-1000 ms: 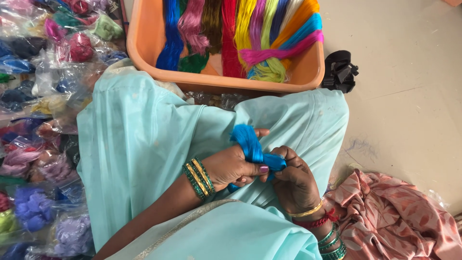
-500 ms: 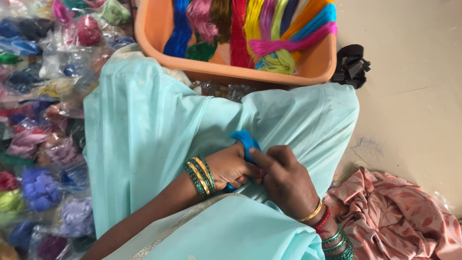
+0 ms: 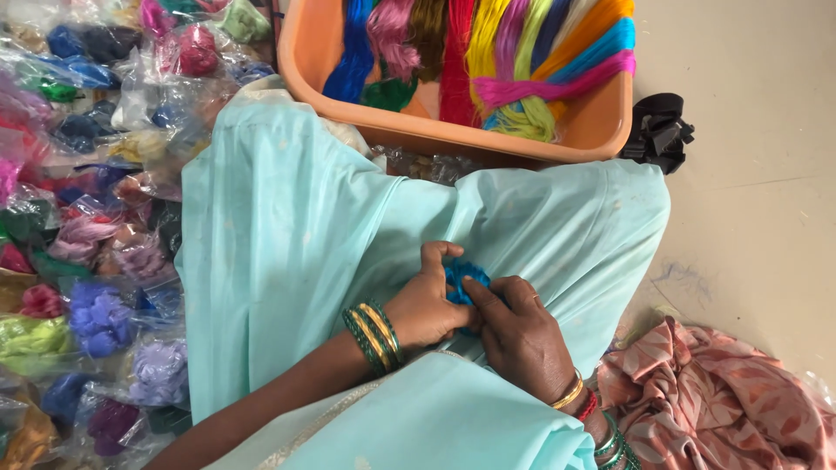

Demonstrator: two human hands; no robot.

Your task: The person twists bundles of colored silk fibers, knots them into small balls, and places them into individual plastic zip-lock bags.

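Observation:
A small bundle of blue thread (image 3: 459, 280) lies pressed on my lap, which is draped in pale turquoise cloth (image 3: 296, 235). My left hand (image 3: 429, 300), with green and gold bangles at the wrist, curls around the bundle's left side. My right hand (image 3: 521, 335) covers its right side, fingertips pushing into the thread. Both hands grip the bundle, and most of it is hidden under the fingers.
An orange plastic tub (image 3: 453, 135) ahead holds hanks of thread in several colours. Clear bags of coloured thread balls (image 3: 96, 252) are heaped at the left. A black cloth piece (image 3: 659, 130) lies on the floor at the right. Pink patterned fabric (image 3: 714, 409) sits lower right.
The blue thread stood up loose between my hands a second ago. It has since been pressed down into a compact ball, with both hands closing over it on my lap.

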